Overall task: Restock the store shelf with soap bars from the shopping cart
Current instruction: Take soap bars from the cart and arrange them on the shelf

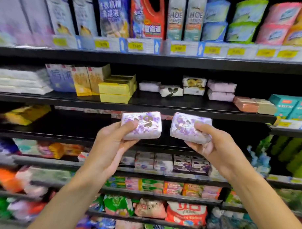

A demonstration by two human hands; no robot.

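Observation:
My left hand (111,143) grips a soap bar (143,127) wrapped in white paper with purple flowers, thumb on its front. My right hand (212,144) grips a second soap bar (185,127) in the same wrapper. Both bars are held up side by side, a small gap between them, in front of the black shelf (172,109). On that shelf lie several wrapped soaps: a lilac pair (221,90), a leaf-print bar (171,91) and a white bar (149,86). The shopping cart is out of view.
Yellow boxes (117,89) stand left of the soaps, brown and beige bars (253,105) and teal boxes (291,106) to the right. Detergent packs fill the top shelf (148,61). Lower shelves hold purple soap boxes (189,164) and bagged goods. The image is blurred.

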